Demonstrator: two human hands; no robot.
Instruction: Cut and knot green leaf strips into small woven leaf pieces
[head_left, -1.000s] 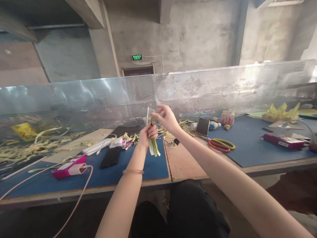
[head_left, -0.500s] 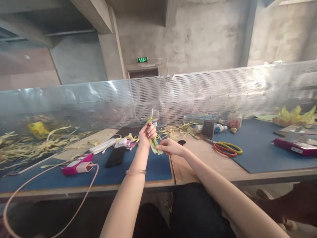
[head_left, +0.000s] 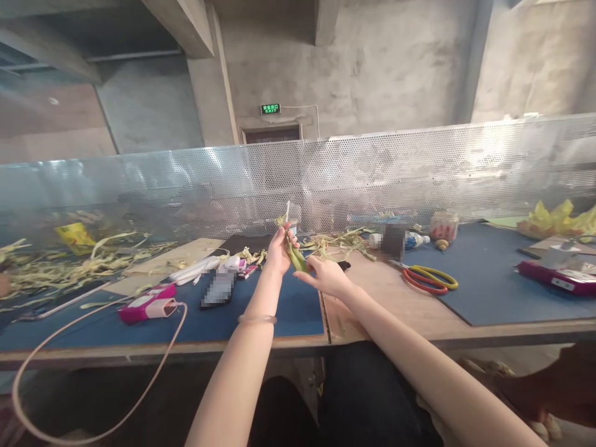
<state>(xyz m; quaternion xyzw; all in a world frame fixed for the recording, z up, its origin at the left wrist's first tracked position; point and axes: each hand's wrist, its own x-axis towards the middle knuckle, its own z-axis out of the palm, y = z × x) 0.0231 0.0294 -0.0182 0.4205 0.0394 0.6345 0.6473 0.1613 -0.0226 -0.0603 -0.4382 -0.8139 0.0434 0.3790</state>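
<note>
Both arms (head_left: 255, 351) reach forward, left hand (head_left: 280, 251) around green leaves (head_left: 297, 259), right hand (head_left: 329, 277) lower.

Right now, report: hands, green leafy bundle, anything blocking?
Left fingers closed around green leafy bundle. Right fingers at its lower end. No obstruction visible between them; red-and-yellow-handled scissors lie apart, rightward.

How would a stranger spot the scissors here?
From the long metal screen, come down to the table. Right of the right hand, the scissors lie nearer than the bottle. Unlike their neighbours, they have one red and one yellow loop.
</note>
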